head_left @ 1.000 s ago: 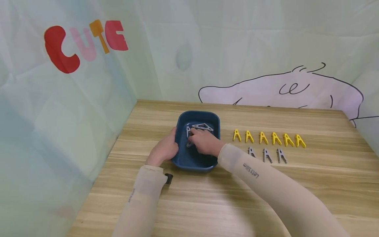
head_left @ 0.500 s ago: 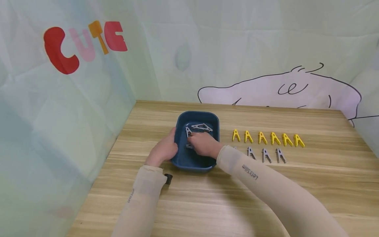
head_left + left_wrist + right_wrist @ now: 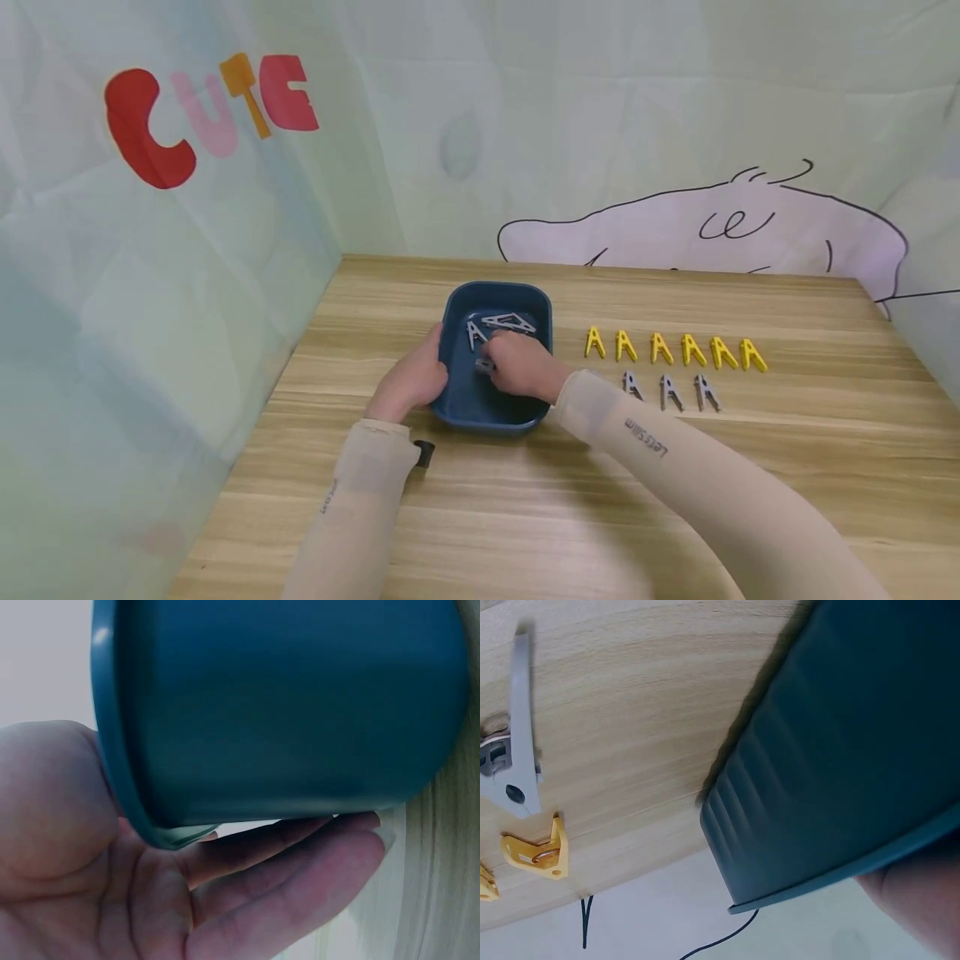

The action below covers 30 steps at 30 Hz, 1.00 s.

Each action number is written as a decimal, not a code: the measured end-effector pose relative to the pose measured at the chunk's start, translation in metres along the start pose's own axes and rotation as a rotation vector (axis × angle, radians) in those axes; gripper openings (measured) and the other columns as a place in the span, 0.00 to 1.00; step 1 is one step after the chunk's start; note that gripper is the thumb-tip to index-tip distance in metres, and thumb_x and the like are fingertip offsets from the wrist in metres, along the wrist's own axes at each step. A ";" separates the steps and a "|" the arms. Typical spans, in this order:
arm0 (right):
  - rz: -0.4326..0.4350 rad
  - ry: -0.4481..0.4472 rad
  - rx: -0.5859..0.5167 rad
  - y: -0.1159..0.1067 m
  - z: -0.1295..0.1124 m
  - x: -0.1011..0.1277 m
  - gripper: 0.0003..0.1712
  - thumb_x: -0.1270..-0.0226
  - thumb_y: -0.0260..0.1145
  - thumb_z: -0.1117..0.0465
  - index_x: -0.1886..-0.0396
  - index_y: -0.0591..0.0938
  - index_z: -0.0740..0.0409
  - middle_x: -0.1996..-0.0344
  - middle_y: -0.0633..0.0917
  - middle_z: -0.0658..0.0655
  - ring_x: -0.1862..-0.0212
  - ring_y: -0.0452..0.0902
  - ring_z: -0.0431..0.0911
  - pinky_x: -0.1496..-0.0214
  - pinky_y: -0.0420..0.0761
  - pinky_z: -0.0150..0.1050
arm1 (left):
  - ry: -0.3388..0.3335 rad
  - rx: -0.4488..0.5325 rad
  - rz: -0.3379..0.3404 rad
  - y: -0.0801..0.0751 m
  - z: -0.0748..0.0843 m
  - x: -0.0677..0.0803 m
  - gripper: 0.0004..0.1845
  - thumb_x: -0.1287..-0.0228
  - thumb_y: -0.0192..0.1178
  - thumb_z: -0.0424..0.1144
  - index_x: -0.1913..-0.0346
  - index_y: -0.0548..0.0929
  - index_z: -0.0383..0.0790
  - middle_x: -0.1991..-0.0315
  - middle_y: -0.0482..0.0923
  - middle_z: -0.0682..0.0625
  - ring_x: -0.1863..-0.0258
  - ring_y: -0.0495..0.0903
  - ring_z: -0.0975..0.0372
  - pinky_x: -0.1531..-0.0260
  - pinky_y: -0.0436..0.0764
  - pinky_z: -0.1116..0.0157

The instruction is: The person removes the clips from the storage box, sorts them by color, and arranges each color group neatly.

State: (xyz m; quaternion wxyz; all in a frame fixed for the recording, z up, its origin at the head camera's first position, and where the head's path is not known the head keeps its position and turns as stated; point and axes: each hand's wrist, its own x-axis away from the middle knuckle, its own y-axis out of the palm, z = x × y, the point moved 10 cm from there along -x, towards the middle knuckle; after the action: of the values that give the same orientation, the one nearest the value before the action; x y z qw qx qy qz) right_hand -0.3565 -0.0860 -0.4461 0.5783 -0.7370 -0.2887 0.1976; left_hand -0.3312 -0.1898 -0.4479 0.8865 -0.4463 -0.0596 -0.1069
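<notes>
A dark blue tub stands on the wooden table. My left hand holds its left wall, thumb at the rim and fingers straight along the outside of the tub. My right hand reaches into the tub from the right, and its curled fingers pinch a grey clip near the bottom. Two more grey clips lie at the tub's far end. The right wrist view shows the tub's outer wall from the side.
To the right of the tub a row of several yellow clips lies on the table, with three grey clips in a row in front of it. Fabric walls close the left and back sides. A small black object sits by my left wrist.
My right hand has stayed in the tub and shifted slightly, its fingers closing on the grey clip. The left hand keeps its hold on the tub wall.
</notes>
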 end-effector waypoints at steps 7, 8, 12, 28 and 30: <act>0.052 0.094 -0.097 -0.019 0.008 0.007 0.12 0.37 0.68 0.64 0.54 0.85 0.63 0.61 0.83 0.57 0.63 0.76 0.46 0.59 0.81 0.39 | 0.002 -0.006 0.001 -0.001 0.000 0.001 0.36 0.28 0.41 0.31 0.21 0.43 0.35 0.32 0.66 0.36 0.64 0.78 0.52 0.65 0.75 0.59; 0.064 0.108 -0.114 -0.022 0.010 0.008 0.13 0.37 0.68 0.64 0.54 0.85 0.63 0.61 0.83 0.57 0.63 0.76 0.47 0.59 0.81 0.39 | 0.004 -0.006 0.000 -0.001 0.000 0.001 0.36 0.28 0.41 0.31 0.21 0.43 0.35 0.32 0.66 0.36 0.64 0.78 0.51 0.65 0.75 0.58; 0.122 0.158 -0.157 -0.036 0.017 0.014 0.14 0.38 0.68 0.64 0.52 0.84 0.64 0.61 0.82 0.58 0.62 0.76 0.48 0.61 0.81 0.39 | 0.021 -0.015 0.005 0.000 0.000 0.000 0.35 0.29 0.40 0.30 0.21 0.43 0.34 0.29 0.62 0.36 0.55 0.77 0.50 0.57 0.75 0.56; 0.234 0.298 -0.289 -0.086 0.079 0.063 0.20 0.38 0.63 0.64 0.48 0.80 0.69 0.75 0.82 0.55 0.78 0.74 0.44 0.76 0.73 0.37 | 0.001 0.003 -0.001 0.001 0.000 -0.001 0.36 0.29 0.39 0.29 0.21 0.43 0.36 0.29 0.62 0.36 0.56 0.78 0.49 0.58 0.75 0.54; 0.234 0.310 -0.304 -0.087 0.087 0.070 0.20 0.38 0.63 0.64 0.47 0.79 0.69 0.74 0.82 0.56 0.79 0.75 0.44 0.77 0.74 0.37 | -0.002 0.004 -0.004 0.002 0.000 -0.001 0.36 0.29 0.39 0.30 0.21 0.43 0.36 0.30 0.63 0.36 0.61 0.79 0.51 0.61 0.76 0.56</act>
State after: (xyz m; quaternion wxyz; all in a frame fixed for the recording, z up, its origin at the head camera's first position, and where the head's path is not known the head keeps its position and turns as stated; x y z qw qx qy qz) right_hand -0.3754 0.0387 -0.3810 0.4713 -0.8654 -0.1356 0.1023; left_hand -0.3322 -0.1887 -0.4493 0.8870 -0.4447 -0.0619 -0.1081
